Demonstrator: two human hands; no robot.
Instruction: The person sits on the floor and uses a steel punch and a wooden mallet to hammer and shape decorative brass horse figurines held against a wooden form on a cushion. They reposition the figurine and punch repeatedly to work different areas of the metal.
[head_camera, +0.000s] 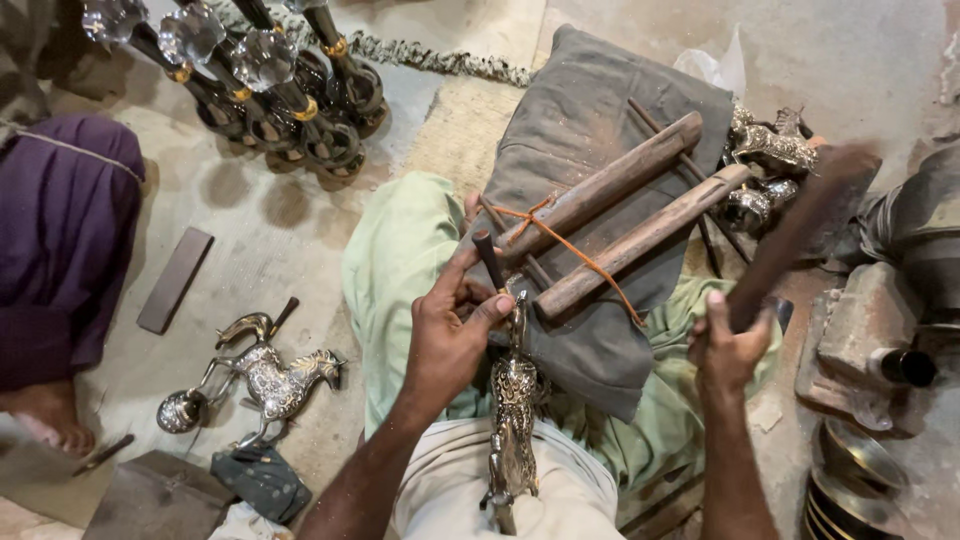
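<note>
My left hand (452, 330) grips a short dark punch (488, 258), its lower end against an ornate silver metal figure (513, 410) lying along my lap. My right hand (728, 345) is raised to the right, closed on the handle of a dark wooden mallet (800, 225), which is blurred. The figure's top rests against two wooden bars (625, 215) tied together with orange string, which sit on a grey cloth (590, 120) over my legs.
A finished silver horse figure (272, 375) stands on the floor at left, by a flat dark bar (176, 278). Another person in purple cloth (60, 240) sits far left. Several crystal-topped stands (270, 80) are top left. More silver figures (770, 150) and metal blocks (860, 330) lie right.
</note>
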